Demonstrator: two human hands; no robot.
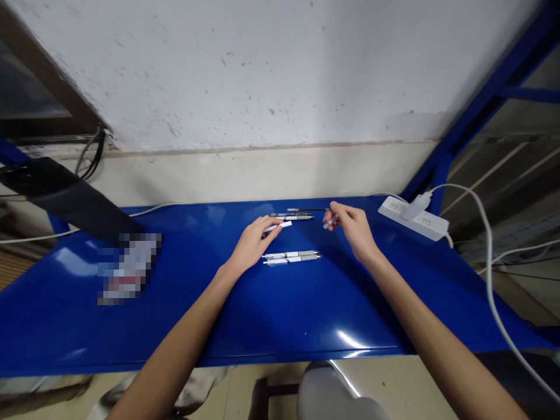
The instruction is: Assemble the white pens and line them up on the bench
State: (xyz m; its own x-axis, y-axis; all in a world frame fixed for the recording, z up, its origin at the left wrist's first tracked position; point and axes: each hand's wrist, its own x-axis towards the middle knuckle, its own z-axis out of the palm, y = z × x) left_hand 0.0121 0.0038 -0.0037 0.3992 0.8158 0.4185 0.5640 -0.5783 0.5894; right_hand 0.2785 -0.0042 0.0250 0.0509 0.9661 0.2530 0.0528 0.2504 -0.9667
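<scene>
My left hand [252,240] is closed on a white pen barrel [284,224], whose end sticks out past the fingertips. A thin dark pen refill [308,209] with a pale end reaches leftward from the fingers of my right hand [352,226]. Those fingers also pinch a short grey-and-white pen part [331,222]. Behind my left fingers lie pens with dark and white barrels [294,216]. Closer to me, white-and-grey pens [292,256] rest side by side, their tips to the right.
The blue table [271,321] meets a spotted wall [262,87]. At the right stands a white power strip [413,217] with a plug and a looping cable [487,274]. A dark slanted object [83,201] and a blurred-out packet [131,268] are at the left. A stool [336,394] shows below the front edge.
</scene>
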